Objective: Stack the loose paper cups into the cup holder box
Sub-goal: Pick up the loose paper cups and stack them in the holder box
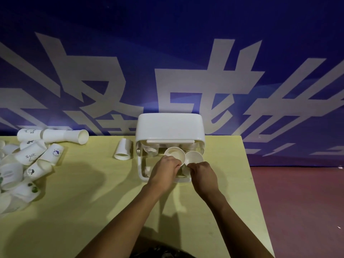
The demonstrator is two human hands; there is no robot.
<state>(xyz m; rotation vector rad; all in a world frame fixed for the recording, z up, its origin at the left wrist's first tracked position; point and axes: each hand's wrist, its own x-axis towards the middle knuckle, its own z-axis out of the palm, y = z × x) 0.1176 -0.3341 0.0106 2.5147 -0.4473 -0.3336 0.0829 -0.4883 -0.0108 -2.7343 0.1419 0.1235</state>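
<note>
Here each hand's fingers grip one white paper cup: left hand point(166, 169) a cup point(174, 153), right hand point(203, 174) another cup point(194, 158).

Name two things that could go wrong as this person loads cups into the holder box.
1. Each hand, left hand and right hand, holds a paper cup over the cup holder box; the two rims nearly touch and might jam.
2. The single cup lying beside the box could get knocked.

Dim, bluish light falls from above and behind, throwing soft arm shadows on the yellow table point(93, 211) left of the hands, while the wide lens bends the banner point(186, 62) beyond them.
</note>
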